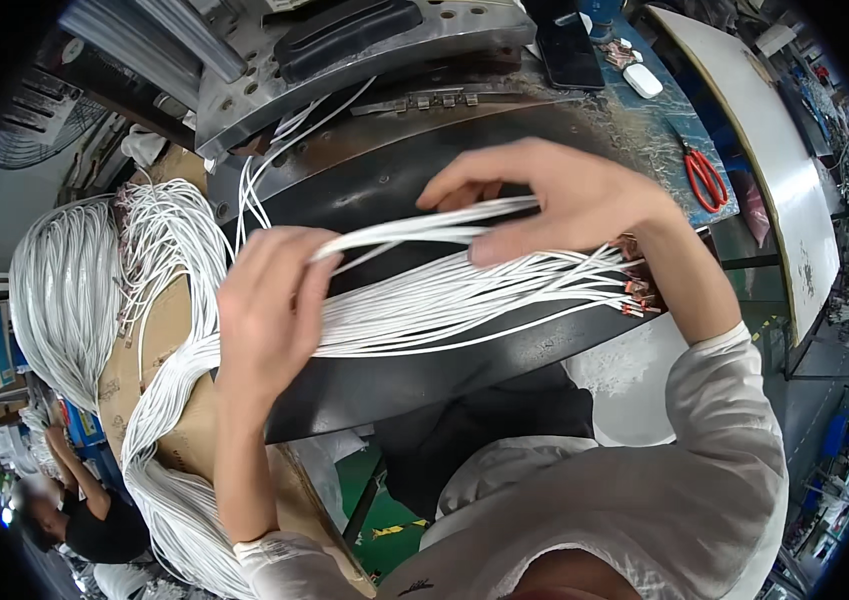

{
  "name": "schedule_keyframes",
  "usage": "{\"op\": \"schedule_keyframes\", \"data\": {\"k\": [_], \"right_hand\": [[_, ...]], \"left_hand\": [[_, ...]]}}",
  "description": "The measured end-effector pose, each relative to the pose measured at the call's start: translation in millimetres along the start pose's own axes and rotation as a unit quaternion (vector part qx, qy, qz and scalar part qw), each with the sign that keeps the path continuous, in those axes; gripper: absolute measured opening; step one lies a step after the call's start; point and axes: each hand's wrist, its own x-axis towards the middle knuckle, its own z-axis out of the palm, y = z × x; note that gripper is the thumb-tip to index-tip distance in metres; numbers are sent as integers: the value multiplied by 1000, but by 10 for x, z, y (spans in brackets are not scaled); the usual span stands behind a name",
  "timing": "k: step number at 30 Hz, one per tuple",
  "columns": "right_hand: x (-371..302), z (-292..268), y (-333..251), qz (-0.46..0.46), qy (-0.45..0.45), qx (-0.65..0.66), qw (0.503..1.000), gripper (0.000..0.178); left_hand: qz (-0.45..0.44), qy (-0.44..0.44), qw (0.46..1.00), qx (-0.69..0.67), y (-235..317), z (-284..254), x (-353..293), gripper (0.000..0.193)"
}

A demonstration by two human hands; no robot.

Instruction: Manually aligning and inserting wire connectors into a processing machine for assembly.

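A thick bundle of thin white wires lies across a black work surface, its stripped ends with small copper terminals at the right. My left hand grips several of the wires near the middle left. My right hand pinches the same few wires lifted a little above the bundle, thumb underneath and fingers on top. The wires run on to the left and droop over a cardboard box.
A big coil of white wire hangs at the left. A metal machine head stands behind the work surface. Red scissors, a black phone and a small white case lie on the blue mat. Another person crouches lower left.
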Motion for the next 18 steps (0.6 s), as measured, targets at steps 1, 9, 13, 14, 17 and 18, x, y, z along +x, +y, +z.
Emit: {"op": "schedule_keyframes", "data": {"k": [1, 9, 13, 14, 17, 18], "right_hand": [[-38, -13, -162, 68, -15, -14, 997, 47], [-85, -613, -492, 106, -147, -310, 933, 51], [-13, -318, -13, 54, -97, -106, 988, 43], [-23, -285, 43, 86, -113, -51, 989, 39], [-148, -363, 21, 181, -81, -39, 979, 32], [-226, -457, -35, 221, -68, -36, 972, 32]], "left_hand": [[-34, 89, 995, -17, -29, 14, -5, 10], [14, 3, 1000, 3, -103, 327, -17, 16], [-71, 110, 985, -110, -175, 375, -97, 12], [-103, 121, 975, -153, -202, 339, -108, 11], [-266, 142, 885, -355, -269, 163, -51, 18], [-290, 118, 874, -371, -271, 124, 11, 20]]}}
